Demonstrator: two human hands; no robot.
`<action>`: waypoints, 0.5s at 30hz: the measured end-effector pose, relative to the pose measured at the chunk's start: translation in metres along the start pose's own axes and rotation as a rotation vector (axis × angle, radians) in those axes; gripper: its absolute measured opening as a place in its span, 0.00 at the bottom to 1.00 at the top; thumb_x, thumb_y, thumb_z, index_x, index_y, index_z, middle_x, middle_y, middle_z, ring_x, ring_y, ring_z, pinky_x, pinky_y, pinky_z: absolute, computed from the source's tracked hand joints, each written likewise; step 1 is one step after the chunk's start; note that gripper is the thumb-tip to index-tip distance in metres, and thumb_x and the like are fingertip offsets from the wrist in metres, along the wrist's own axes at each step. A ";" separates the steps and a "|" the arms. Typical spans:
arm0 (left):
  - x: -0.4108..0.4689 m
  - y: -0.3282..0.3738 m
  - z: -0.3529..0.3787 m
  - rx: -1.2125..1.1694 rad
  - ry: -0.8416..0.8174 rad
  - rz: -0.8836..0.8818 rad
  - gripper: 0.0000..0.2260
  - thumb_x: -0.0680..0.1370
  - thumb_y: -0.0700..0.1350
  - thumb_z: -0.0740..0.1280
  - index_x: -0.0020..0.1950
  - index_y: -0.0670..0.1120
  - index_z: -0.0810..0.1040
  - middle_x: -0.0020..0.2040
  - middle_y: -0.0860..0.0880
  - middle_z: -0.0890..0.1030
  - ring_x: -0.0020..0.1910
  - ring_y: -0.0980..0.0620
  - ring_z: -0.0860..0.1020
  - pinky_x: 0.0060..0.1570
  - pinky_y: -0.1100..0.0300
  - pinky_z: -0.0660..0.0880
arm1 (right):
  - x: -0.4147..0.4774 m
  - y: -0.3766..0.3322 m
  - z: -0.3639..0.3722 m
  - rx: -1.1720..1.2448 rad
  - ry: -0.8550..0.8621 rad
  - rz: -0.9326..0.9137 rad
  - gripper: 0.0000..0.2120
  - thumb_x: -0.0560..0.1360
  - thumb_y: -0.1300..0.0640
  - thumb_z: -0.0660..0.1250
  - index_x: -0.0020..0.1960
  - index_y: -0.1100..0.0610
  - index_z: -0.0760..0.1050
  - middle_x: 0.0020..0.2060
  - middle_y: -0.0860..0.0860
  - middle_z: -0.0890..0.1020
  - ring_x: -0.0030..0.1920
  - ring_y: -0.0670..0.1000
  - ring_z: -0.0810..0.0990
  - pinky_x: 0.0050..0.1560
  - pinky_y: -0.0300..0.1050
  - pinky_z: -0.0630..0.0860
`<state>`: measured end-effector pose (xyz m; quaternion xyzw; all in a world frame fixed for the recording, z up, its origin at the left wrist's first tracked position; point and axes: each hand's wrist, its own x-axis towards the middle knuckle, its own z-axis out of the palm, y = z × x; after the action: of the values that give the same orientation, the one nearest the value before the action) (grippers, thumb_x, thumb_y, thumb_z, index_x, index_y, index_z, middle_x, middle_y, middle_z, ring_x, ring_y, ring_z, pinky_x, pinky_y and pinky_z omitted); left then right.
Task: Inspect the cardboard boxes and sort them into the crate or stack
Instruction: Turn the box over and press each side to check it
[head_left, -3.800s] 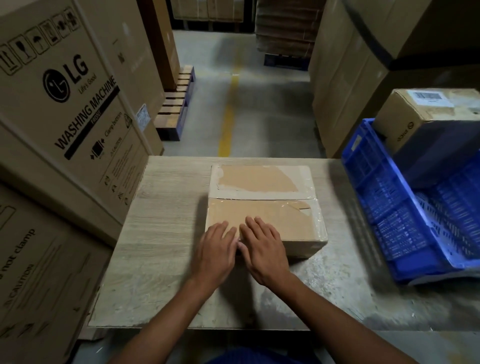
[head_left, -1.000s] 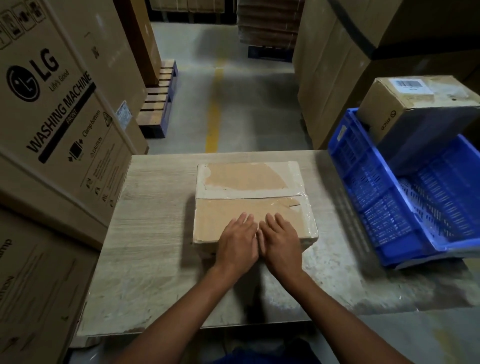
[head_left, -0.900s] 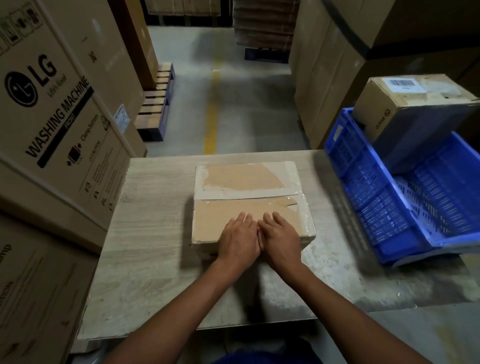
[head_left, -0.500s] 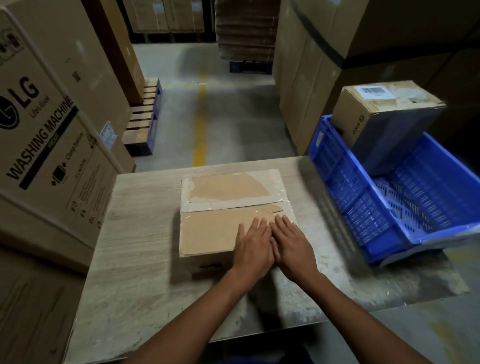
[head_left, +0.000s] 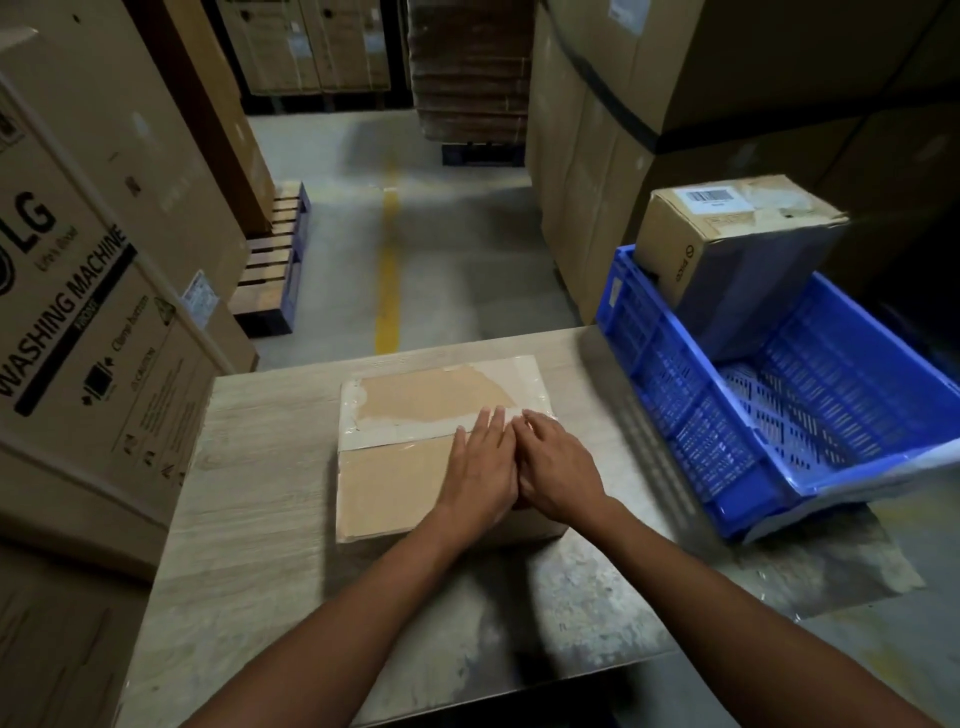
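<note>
While the left hand (head_left: 480, 470) and right hand (head_left: 558, 475) lie flat, fingers straight and close together, on the right half of the cardboard box (head_left: 395, 473) on the table (head_left: 249, 519), flaws underneath may go unnoticed; a careless push could skid it toward the blue crate (head_left: 779, 467).

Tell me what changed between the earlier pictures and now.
The left hand and right hand slid forward over the flat box, from its near edge to the taped seam, staying flat and gripping nothing. The flat box, blue crate and labelled box in it stayed put.
</note>
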<state>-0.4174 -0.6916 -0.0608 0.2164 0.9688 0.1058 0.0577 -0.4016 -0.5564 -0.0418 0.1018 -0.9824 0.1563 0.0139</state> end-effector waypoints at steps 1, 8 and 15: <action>0.003 -0.001 0.001 -0.005 -0.022 -0.039 0.36 0.74 0.53 0.33 0.80 0.44 0.56 0.81 0.44 0.55 0.80 0.44 0.51 0.75 0.41 0.50 | 0.002 0.001 0.000 -0.012 -0.026 -0.011 0.28 0.76 0.48 0.49 0.66 0.61 0.75 0.64 0.59 0.78 0.64 0.59 0.77 0.63 0.51 0.74; 0.015 -0.004 -0.001 -0.013 0.046 -0.115 0.19 0.82 0.47 0.51 0.72 0.49 0.68 0.76 0.48 0.66 0.75 0.46 0.62 0.71 0.44 0.60 | 0.016 0.007 0.008 -0.143 -0.081 -0.038 0.27 0.78 0.44 0.48 0.61 0.59 0.76 0.60 0.56 0.79 0.61 0.57 0.77 0.61 0.52 0.73; 0.051 -0.022 -0.015 -0.049 0.053 -0.165 0.20 0.84 0.48 0.50 0.75 0.49 0.64 0.79 0.45 0.59 0.78 0.44 0.55 0.75 0.40 0.55 | 0.076 0.016 -0.012 -0.132 -0.103 -0.014 0.17 0.81 0.46 0.57 0.63 0.56 0.73 0.60 0.56 0.75 0.61 0.58 0.73 0.56 0.54 0.72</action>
<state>-0.4748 -0.6919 -0.0544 0.1315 0.9817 0.1300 0.0455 -0.4790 -0.5522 -0.0308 0.1153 -0.9892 0.0854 -0.0289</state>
